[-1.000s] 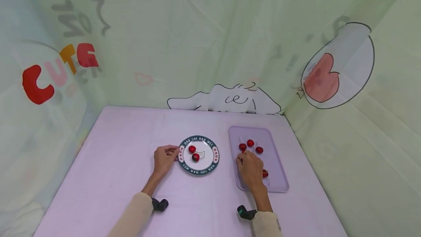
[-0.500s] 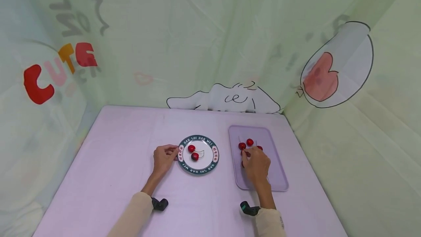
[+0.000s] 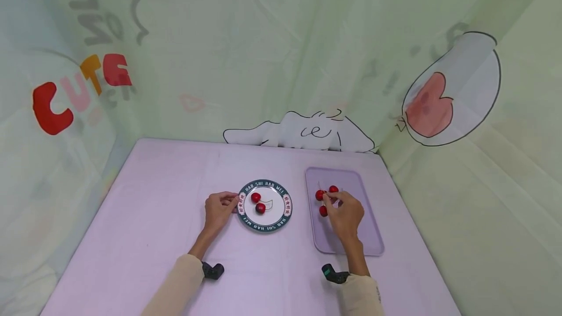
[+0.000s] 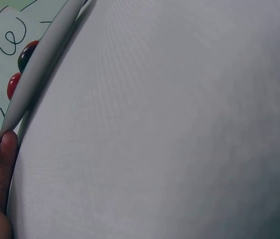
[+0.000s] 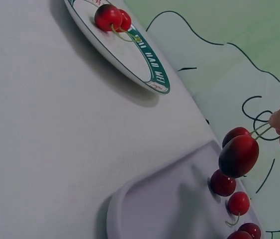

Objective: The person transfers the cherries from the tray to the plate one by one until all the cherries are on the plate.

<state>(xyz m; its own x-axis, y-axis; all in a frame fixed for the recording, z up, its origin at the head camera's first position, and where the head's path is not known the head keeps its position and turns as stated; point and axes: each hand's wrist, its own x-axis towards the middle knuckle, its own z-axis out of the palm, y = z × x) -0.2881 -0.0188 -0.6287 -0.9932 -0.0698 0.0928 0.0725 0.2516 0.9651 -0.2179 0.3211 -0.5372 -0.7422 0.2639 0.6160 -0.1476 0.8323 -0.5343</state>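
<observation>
My left hand (image 3: 217, 212) pinches the left rim of a round white plate (image 3: 276, 213) with a dark green lettered border. Two red cherries (image 3: 260, 208) with joined stems lie on it. Over the lilac tray (image 3: 371, 238), thumb and fingers of my right hand (image 3: 346, 214) pinch the stems of a pair of cherries (image 5: 239, 155). The pair hangs clear of the tray in the right wrist view. Beneath and beyond it, more cherries (image 5: 223, 183) rest in the tray; in the head view my hand hides some of them. In the left wrist view, my left thumb (image 4: 6, 162) touches the plate's edge (image 4: 45, 59).
A pale pink cloth (image 3: 175, 174) covers the table. Printed curtains (image 3: 197, 62) stand behind and at both sides. A strip of cloth separates the plate from the tray. Each wrist carries a small black device (image 3: 335, 274).
My right hand has shifted slightly right and risen from the tray, with the cherry pair now hanging from its fingertips. My left hand and the plate have stayed in place.
</observation>
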